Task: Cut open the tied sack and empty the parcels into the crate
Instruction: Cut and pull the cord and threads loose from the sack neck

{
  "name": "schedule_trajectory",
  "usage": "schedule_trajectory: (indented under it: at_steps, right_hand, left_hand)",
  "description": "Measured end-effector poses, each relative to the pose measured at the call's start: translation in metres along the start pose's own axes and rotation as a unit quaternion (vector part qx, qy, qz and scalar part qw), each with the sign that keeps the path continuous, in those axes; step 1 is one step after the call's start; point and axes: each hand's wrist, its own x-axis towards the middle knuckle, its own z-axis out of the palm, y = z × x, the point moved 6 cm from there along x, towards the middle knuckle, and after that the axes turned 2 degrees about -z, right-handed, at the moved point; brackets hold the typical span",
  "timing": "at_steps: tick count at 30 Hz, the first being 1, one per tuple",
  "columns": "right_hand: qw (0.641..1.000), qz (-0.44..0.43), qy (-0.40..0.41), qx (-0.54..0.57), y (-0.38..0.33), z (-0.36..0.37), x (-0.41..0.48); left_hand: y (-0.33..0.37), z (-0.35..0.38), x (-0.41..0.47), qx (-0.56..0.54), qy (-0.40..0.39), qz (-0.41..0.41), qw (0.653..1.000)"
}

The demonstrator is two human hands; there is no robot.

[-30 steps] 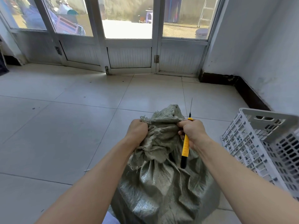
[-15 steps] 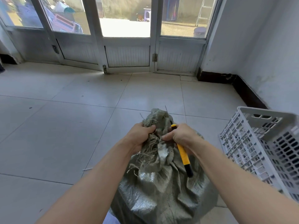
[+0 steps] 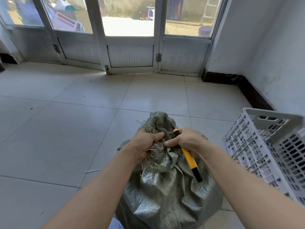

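Note:
A grey-green woven sack (image 3: pixel 166 192) stands on the tiled floor between my forearms, its frayed neck bunched at the top. My left hand (image 3: pixel 145 142) grips the bunched neck from the left. My right hand (image 3: pixel 186 141) holds a yellow and black utility knife (image 3: pixel 189 157), whose front end is against the sack's neck; I cannot see the blade. The knife's handle slants down to the right. A white slatted plastic crate (image 3: pixel 267 152) stands to the right of the sack. No parcels are visible.
Grey floor tiles (image 3: pixel 66 129) spread to the left and ahead. Glass doors (image 3: pixel 130 47) close off the far side. A white wall with a dark skirting (image 3: pixel 254 91) runs along the right, behind the crate. A thin pale strip (image 3: pixel 92 171) lies on the floor left of the sack.
The sack's neck has come down and been bunched tighter. My right hand tilted the knife from upright to slanting and brought its front end to the neck, close to my left hand.

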Motion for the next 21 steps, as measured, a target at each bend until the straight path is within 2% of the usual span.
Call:
schedule_trajectory:
  at_steps: [3, 5, 9, 15, 16, 18, 19, 21]
  right_hand:
    - [0.999, -0.001, 0.035, -0.014, -0.001, -0.012, -0.001]
    - [0.999, -0.004, 0.049, 0.021, 0.002, -0.022, -0.004]
    - [0.996, -0.026, 0.073, 0.054, 0.004, -0.028, -0.006]
    - [0.994, -0.034, 0.006, 0.102, -0.011, 0.003, -0.003]
    - [0.994, -0.032, 0.006, 0.103, -0.012, 0.006, -0.003]
    - [0.995, -0.036, 0.044, 0.081, -0.012, 0.003, 0.001]
    - [0.994, -0.043, 0.070, 0.068, -0.012, 0.000, 0.004]
    - [0.990, -0.061, 0.110, 0.057, -0.012, -0.007, 0.008]
  left_hand:
    - [-0.005, -0.015, 0.007, -0.030, 0.092, -0.003, 0.995]
    - [-0.007, -0.037, 0.011, -0.029, 0.151, -0.003, 0.988]
    - [-0.003, -0.038, -0.001, -0.028, 0.124, 0.002, 0.992]
    - [-0.002, -0.007, -0.002, -0.053, 0.061, 0.012, 0.997]
    - [-0.001, -0.006, -0.002, -0.038, 0.057, 0.019, 0.997]
    - [-0.001, -0.012, 0.002, 0.043, 0.101, 0.025, 0.994]
    - [0.001, -0.020, 0.002, 0.112, 0.155, 0.036, 0.981]
    - [0.020, -0.030, -0.010, 0.221, 0.267, 0.117, 0.931]
